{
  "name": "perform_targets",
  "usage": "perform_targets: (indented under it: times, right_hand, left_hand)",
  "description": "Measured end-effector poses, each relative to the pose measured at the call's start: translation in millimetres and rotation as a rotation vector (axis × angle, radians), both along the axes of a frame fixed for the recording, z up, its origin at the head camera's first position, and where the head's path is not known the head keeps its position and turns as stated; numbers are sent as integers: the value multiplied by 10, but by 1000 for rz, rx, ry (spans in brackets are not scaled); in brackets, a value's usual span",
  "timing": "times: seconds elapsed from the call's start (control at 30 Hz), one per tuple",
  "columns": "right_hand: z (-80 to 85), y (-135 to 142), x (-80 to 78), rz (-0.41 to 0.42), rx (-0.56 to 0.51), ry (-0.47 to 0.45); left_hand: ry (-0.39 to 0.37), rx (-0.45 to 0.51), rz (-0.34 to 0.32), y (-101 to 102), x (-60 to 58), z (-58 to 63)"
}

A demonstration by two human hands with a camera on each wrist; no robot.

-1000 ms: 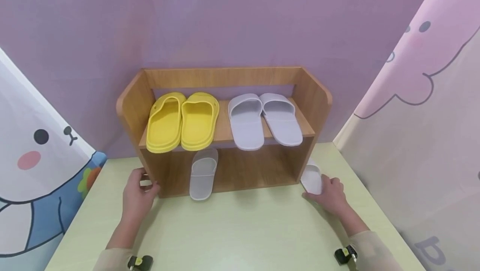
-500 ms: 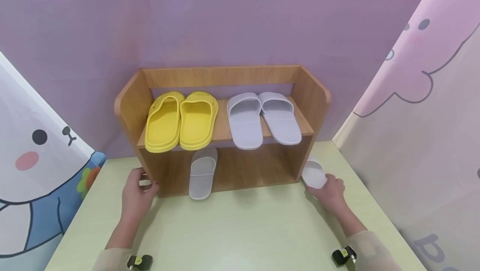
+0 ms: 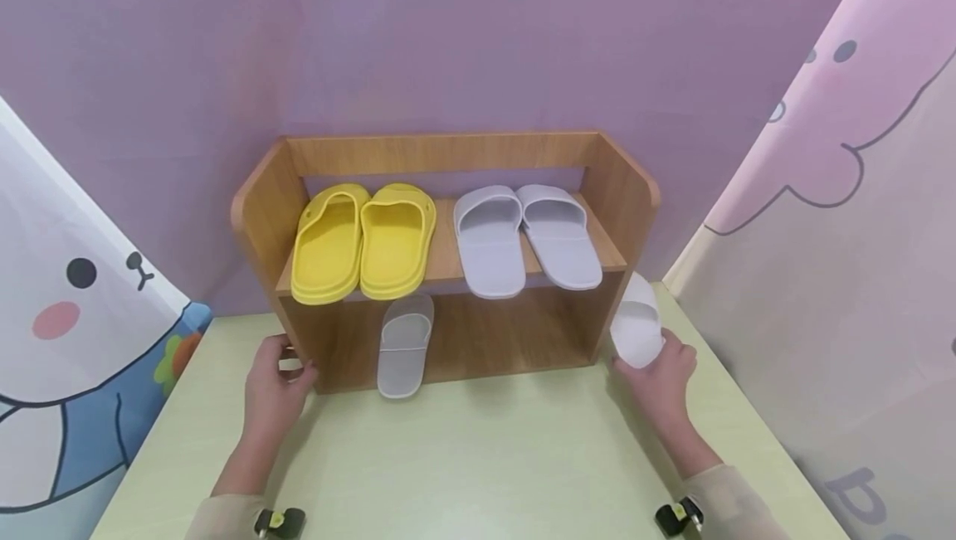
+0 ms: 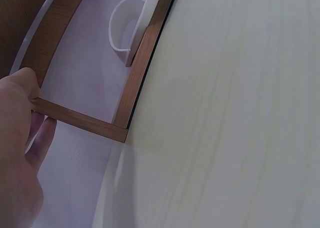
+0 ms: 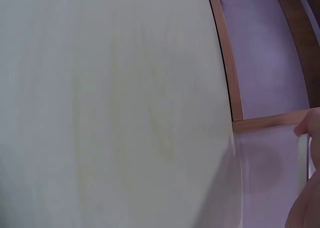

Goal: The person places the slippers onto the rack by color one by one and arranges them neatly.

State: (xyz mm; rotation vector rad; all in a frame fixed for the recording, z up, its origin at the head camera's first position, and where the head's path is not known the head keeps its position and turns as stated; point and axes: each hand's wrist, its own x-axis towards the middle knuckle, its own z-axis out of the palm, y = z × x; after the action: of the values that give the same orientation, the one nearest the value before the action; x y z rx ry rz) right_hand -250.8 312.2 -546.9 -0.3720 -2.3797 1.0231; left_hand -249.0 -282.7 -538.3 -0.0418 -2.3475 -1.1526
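My left hand (image 3: 273,395) pinches the front edge of the left side panel of a small wooden shoe rack (image 3: 444,155). In the left wrist view its thumb is inside the panel (image 4: 82,122), the fingers outside. My right hand (image 3: 667,382) holds a white slipper (image 3: 636,342) by its near end, just outside the rack's right panel. The slipper's strap end points up and away, tilted off the table. From the right wrist, only the slipper's edge (image 5: 303,158) shows beside the thumb. A single grey-white slipper (image 3: 403,357) lies on the lower shelf, left of centre.
Two yellow clogs (image 3: 361,245) stand on the upper shelf at left, two pale lilac slippers (image 3: 526,241) at right. The rack is on a light green table (image 3: 478,457). A purple backdrop (image 3: 478,34) rises behind, with printed cloths on both sides.
The white slipper has been raised from the table beside the rack and tilted up in my right hand, which has shifted slightly forward. My left hand has stayed on the panel.
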Motion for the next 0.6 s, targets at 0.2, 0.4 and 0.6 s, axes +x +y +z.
perform_targets:
  times: [0.2,0.4,0.6]
  right_hand:
    - [47,-42,-13,-25,-16,123]
    - [130,-88,1,-57,-77,187]
    - [205,-128,7,-65,-127,256]
  left_hand:
    - [19,19,-8,2,-12,-31]
    - [15,20,-5,15,-10,-23]
    - [5,18,6,14,5,-6]
